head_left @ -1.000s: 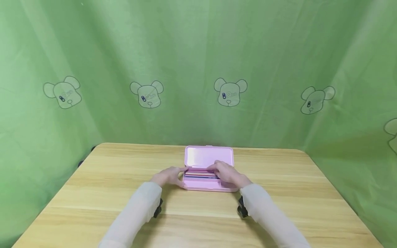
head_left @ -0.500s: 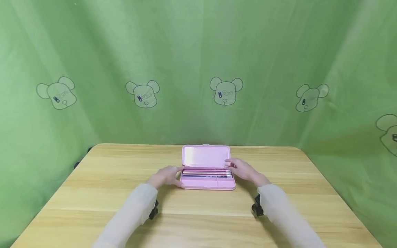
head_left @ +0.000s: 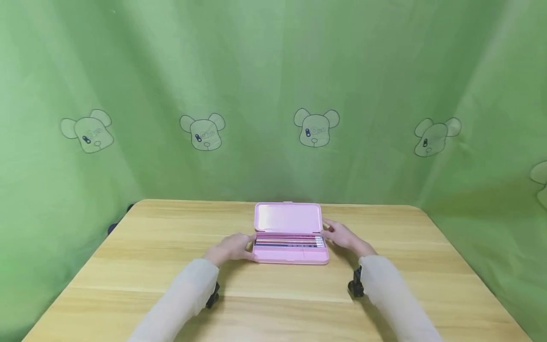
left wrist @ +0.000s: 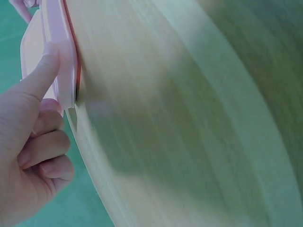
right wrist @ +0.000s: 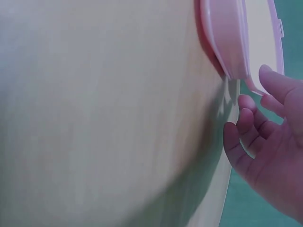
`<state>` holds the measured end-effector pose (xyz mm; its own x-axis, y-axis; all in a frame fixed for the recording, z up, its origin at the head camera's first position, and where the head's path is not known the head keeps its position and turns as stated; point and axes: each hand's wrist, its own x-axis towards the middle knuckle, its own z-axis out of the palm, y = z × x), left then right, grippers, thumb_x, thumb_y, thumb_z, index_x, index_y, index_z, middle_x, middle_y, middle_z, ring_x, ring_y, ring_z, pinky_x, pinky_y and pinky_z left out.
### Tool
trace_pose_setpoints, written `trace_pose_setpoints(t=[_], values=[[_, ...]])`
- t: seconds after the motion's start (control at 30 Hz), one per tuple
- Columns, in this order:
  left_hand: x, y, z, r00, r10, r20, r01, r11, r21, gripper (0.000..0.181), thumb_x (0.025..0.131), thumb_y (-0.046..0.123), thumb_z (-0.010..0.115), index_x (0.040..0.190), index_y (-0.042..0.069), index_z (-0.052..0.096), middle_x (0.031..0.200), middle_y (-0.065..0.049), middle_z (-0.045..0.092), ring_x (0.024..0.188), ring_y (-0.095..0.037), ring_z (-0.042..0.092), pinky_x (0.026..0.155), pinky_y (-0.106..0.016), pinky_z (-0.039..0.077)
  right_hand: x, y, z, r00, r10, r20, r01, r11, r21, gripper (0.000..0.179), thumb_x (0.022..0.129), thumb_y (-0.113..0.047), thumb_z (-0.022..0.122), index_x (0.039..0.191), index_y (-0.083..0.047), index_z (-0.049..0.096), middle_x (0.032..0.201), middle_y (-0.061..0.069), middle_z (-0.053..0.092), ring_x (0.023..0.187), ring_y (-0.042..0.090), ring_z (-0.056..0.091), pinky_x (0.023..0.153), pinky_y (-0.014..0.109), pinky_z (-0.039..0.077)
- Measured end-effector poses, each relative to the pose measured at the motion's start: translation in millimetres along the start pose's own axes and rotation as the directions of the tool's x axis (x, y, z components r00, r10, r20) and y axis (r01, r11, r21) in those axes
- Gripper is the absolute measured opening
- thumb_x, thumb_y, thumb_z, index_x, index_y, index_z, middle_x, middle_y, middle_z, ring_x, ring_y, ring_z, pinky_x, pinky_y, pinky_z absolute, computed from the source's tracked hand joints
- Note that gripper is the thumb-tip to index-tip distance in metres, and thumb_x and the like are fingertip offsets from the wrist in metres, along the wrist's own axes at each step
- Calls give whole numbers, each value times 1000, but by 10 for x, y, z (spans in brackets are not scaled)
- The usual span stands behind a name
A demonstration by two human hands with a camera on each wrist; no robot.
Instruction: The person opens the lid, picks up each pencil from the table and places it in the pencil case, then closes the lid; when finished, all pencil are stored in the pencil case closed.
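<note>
A pink pencil case [head_left: 278,256] lies on the table, its lid [head_left: 288,217] swung back. Several pencils [head_left: 286,241] lie side by side in the rear compartment, white ends to the right. My left hand [head_left: 231,247] holds the case's left end; in the left wrist view its thumb presses on the case [left wrist: 66,47] side and the other fingers curl in. Beside the right end, near the hinge, is my right hand [head_left: 342,236]. In the right wrist view its fingers bend loosely with nothing between them, and the thumb overlaps the lid [right wrist: 261,42].
The wooden table [head_left: 273,304] extends around the case on all sides. Behind it hangs a green curtain [head_left: 256,71] printed with bear heads. Dark wrist camera mounts [head_left: 356,285] hang below the pale sleeves.
My right hand has drawn back from over the pencils to the right side of the case, uncovering the white pencil ends. The left hand stays at the left end.
</note>
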<state>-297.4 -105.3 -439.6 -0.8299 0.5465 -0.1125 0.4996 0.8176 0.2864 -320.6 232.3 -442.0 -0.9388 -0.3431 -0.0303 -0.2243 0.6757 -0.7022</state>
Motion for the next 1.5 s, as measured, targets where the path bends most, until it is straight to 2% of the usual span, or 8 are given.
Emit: trace_pose_setpoints(t=[0.33, 0.7, 0.93, 1.03, 1.17, 1.27, 1.37, 1.5], values=[[17, 36, 27, 1000, -22, 4, 22, 999, -24, 82, 73, 48, 70, 137, 7, 40, 116, -19, 59, 102, -27, 57, 91, -40, 47, 32, 105, -51, 1000, 13, 5, -14, 982, 189, 56, 94, -14, 48, 138, 11, 24, 80, 17, 51, 59, 18, 47, 51, 25, 43], [-54, 93, -22, 996, -84, 32, 86, 994, -69, 81, 73, 39, 72, 138, 4, 38, 126, -22, 52, 113, -34, 52, 96, -47, 42, -153, -56, -58, 986, 123, -112, -88, 957, 277, 62, 96, -46, 33, 133, 4, 39, 88, 21, 50, 77, 28, 48, 69, 35, 45], [-39, 128, -16, 995, -101, 8, 101, 995, 6, 81, 72, 45, 70, 136, 6, 41, 116, -20, 59, 98, -27, 59, 85, -43, 49, -226, -164, -70, 979, 114, -171, -101, 991, 84, 65, 93, -54, 36, 118, 3, 53, 102, 23, 58, 90, 30, 55, 73, 38, 48], [-34, 96, 34, 994, -83, -71, 83, 997, 5, 84, 69, 49, 71, 135, 4, 43, 87, -13, 63, 70, -17, 54, 65, -32, 51, -254, -159, -83, 979, 113, -172, -106, 993, 47, 63, 91, -54, 39, 115, 2, 56, 107, 23, 59, 95, 32, 56, 81, 44, 48], [-65, 27, 89, 982, -59, -182, 46, 996, -71, 91, 67, 49, 73, 137, 2, 38, 53, 3, 42, 47, -7, 33, 43, -21, 37, -309, -140, -98, 987, 55, -153, -59, 998, -21, 57, 92, -47, 46, 113, 5, 57, 106, 21, 61, 96, 31, 57, 84, 45, 48], [-89, -3, 71, 972, -43, -229, -1, 982, -189, 80, 74, 44, 70, 137, 5, 40, 50, 2, 37, 45, -7, 28, 39, -18, 28, -356, -130, -96, 994, -15, -104, 8, 998, -61, 53, 91, -39, 52, 117, 6, 55, 96, 17, 61, 87, 26, 56, 74, 39, 50], [-103, -6, 22, 964, -37, -264, -46, 953, -301, 55, 85, 38, 61, 129, 7, 52, 67, -7, 57, 54, -7, 35, 47, -19, 32, -395, -107, -76, 996, -71, -46, 67, 995, -75, 54, 89, -33, 56, 124, 7, 50, 84, 9, 58, 75, 18, 51, 63, 28, 46], [-112, -20, 24, 967, -26, -255, -61, 943, -328, 49, 88, 36, 57, 126, 5, 54, 71, -10, 60, 54, -7, 38, 48, -20, 34, -429, -70, -19, 993, -113, 27, 114, 992, -46, 62, 87, -28, 59, 131, 10, 39, 80, 6, 54, 69, 15, 46, 57, 23, 43]])
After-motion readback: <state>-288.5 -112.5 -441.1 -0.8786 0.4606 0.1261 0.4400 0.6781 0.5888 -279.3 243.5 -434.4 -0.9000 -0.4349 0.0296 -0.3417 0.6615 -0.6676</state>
